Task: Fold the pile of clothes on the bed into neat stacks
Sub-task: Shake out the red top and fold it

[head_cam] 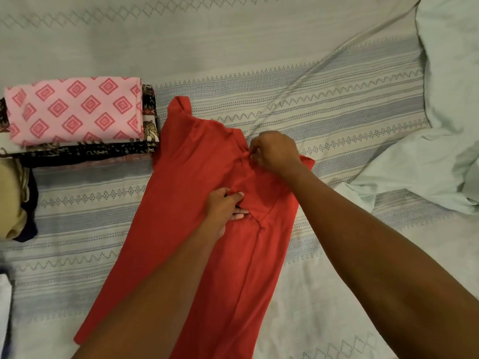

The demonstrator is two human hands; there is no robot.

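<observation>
A long red garment (pixel 191 177) lies spread lengthwise on the bed (pixel 337 104), its shoulder end pointing away from me. My left hand (pixel 225 206) pinches a fold of the red cloth near the garment's middle, with the fingers tucked under the fold. My right hand (pixel 274 151) pinches the red cloth a little farther up, near the neckline. A folded stack (pixel 77 117) sits to the left, topped by a pink cloth with a diamond pattern over dark patterned pieces.
A pale green pillow or bunched sheet (pixel 440 151) fills the right side. At the left edge lie a beige and dark navy bundle (pixel 15 203) and a white and dark piece (pixel 5 307). The bedcover is striped, with a crease running diagonally.
</observation>
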